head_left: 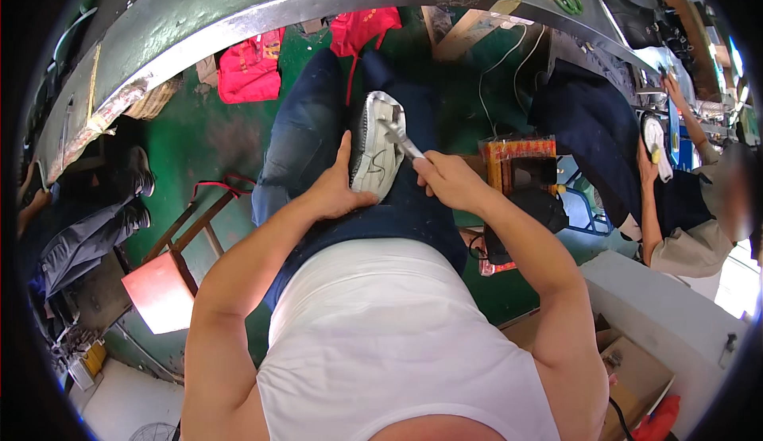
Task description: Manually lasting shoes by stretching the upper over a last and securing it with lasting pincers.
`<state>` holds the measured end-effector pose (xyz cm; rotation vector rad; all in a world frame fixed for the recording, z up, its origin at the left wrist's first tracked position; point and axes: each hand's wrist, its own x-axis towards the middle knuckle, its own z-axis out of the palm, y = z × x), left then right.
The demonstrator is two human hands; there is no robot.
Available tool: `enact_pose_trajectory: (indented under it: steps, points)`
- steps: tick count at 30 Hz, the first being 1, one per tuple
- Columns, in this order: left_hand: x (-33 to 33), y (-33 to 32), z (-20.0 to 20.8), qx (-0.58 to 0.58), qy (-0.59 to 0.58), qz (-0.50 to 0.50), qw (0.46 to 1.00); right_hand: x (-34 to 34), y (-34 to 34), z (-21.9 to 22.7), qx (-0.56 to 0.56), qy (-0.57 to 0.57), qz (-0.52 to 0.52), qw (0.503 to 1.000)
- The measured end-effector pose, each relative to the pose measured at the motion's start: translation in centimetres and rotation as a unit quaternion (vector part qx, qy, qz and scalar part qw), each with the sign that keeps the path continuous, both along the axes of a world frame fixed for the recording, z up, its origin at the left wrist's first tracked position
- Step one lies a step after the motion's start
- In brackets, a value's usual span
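Note:
A white shoe bottom (pixel 373 172), with a dark edge down its left side and dark curved marks near the heel end, rests sole up on my thighs. My left hand (pixel 340 188) is closed round its near left edge, the thumb lying across the near end. In my right hand (pixel 447 179) is a silver metal hand tool (pixel 407 144), gripped in the fist. The tool's far end touches or hovers just over the upper middle of the shoe bottom; which of these I cannot tell, nor its exact kind. My fist hides the handle.
A grey metal bench (pixel 318 0) curves across the front. Red cloth bags (pixel 250 67) hang below it. At left stands a small wooden chair (pixel 163 290). On the right, a co-worker holds another white shoe bottom (pixel 654 145). Red-and-yellow packs (pixel 518 151) lie by my right knee.

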<state>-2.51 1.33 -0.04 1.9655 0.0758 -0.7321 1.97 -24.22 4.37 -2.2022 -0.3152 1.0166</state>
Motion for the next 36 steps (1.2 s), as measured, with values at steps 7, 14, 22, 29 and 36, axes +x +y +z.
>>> enact_pose_trajectory:
  steps: [7, 14, 22, 29, 36]
  points:
    - [5.3, 4.2, 9.7, 0.044, -0.268, -0.006, 0.962, -2.3, -3.4, -2.1, 0.19, 0.006, -0.279, 0.941]
    - [13.4, 1.0, 8.5, -0.146, -0.177, 0.071, 0.971, -3.0, -3.6, -2.5, 0.238, 0.052, -0.292, 0.925]
    - [14.2, -1.6, -3.1, -0.029, 0.095, 0.107, 0.989, -5.3, -1.2, -2.1, 0.276, -0.092, -0.26, 0.921]
    - [5.7, 0.1, 2.3, -0.017, -0.064, -0.055, 0.996, -2.9, -2.1, 0.4, 0.094, 0.059, -0.116, 0.987]
    - [0.8, -1.4, 0.8, 0.023, -0.376, 0.122, 0.918, -1.2, -1.8, 4.3, 0.031, 0.029, 0.02, 0.999]
